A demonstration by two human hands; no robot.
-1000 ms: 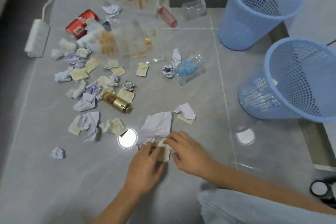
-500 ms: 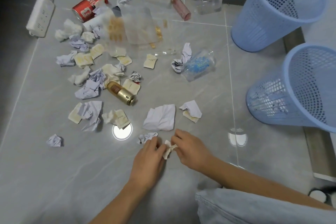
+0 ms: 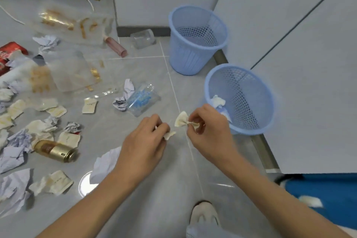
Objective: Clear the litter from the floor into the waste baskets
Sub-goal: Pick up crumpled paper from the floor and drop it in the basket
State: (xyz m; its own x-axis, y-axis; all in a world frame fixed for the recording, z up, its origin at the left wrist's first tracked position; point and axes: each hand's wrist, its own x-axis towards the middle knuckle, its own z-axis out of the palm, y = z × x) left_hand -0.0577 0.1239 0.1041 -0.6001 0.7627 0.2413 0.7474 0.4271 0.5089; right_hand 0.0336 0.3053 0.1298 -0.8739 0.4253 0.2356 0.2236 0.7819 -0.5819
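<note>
I note crumpled paper and a gold can (image 3: 56, 150) littering the floor's (image 3: 146, 199) left side. Left hand (image 3: 144, 144) pinches a cream scrap (image 3: 170, 135); right hand (image 3: 207, 131) pinches a twisted cream wrapper (image 3: 181, 120), both held above the floor, just beside the nearer blue waste basket (image 3: 249, 118).

— What is the person wearing?
— Both forearms are bare up to the bottom edge of the view; no sleeves, watch or rings show on the left hand (image 3: 144, 141) or the right hand (image 3: 207, 131).
— Anything lower down?
— A pale grey trouser leg (image 3: 202, 231) and the rounded toe of an off-white shoe (image 3: 203, 213).
</note>
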